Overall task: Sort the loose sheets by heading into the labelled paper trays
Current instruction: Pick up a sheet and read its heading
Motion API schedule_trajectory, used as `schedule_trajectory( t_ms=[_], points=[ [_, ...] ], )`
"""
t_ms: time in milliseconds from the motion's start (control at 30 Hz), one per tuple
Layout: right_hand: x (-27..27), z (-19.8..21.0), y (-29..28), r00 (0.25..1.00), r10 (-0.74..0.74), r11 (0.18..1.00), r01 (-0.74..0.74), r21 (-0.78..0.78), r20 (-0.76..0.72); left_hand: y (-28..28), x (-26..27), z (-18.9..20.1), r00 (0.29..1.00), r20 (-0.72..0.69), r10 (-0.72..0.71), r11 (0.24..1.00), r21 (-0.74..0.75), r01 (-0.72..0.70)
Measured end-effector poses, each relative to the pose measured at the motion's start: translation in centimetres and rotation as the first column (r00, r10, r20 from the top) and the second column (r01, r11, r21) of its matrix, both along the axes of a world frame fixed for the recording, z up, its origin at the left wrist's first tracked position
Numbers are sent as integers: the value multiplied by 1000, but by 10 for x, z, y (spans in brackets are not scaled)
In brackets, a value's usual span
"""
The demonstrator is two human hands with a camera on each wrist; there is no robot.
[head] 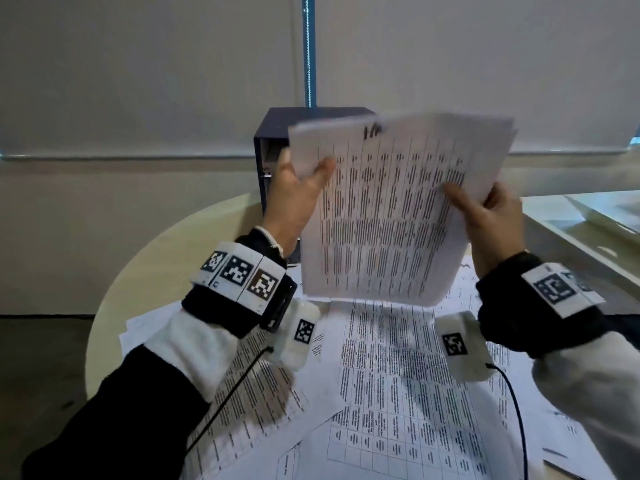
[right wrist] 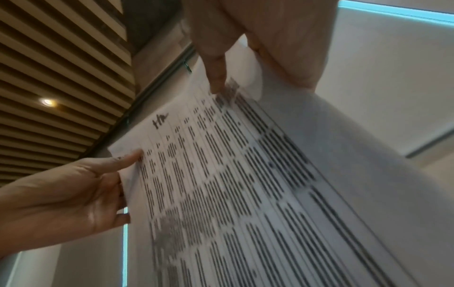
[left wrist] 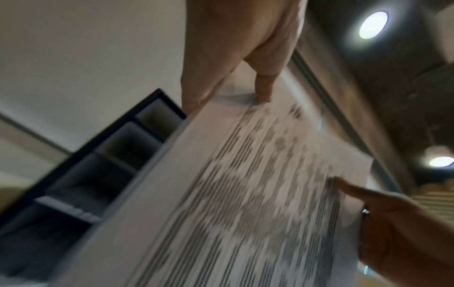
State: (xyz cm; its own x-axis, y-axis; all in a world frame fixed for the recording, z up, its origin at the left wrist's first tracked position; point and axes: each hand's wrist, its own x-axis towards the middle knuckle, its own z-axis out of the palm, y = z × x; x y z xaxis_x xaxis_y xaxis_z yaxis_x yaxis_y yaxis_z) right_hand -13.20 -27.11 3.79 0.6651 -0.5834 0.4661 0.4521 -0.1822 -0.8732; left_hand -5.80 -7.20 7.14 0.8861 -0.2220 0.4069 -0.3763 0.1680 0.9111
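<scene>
A bundle of printed table sheets (head: 391,209) is held upright above the table, a handwritten heading at its top edge. My left hand (head: 298,188) pinches the bundle's left edge, thumb on the front. My right hand (head: 485,213) grips the right edge, thumb on the front sheet, fingers behind. The wrist views show the same sheets (left wrist: 245,194) (right wrist: 245,184) with my left hand (left wrist: 245,58) and right hand (right wrist: 245,38) on them. A dark blue tray unit (head: 273,140) with stacked slots (left wrist: 110,151) stands behind the bundle. More loose sheets (head: 381,375) lie spread on the table.
The round beige table (head: 166,258) carries the scattered sheets up to its near edge. A white counter with a white tray (head: 588,220) sits at the right. A grey wall and a blue strip (head: 308,50) rise behind the tray unit.
</scene>
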Motion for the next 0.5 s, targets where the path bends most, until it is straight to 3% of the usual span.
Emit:
schedule_trajectory(
  t_ms=[167,333,433,500],
  points=[
    [4,-25,7,996,-7,1000,9,16,-92,7,5,-43,984,-176,-1,968,245,45],
    [17,-9,0,979,-15,998,3,-63,-201,9,17,-40,985,-169,34,971,241,8],
    [24,-14,-2,909,9,990,-68,-125,-417,10,31,-51,960,-279,31,962,270,47],
    [29,-25,-1,823,6,978,-122,-167,-568,11,38,-69,917,-394,55,952,298,71]
  ],
)
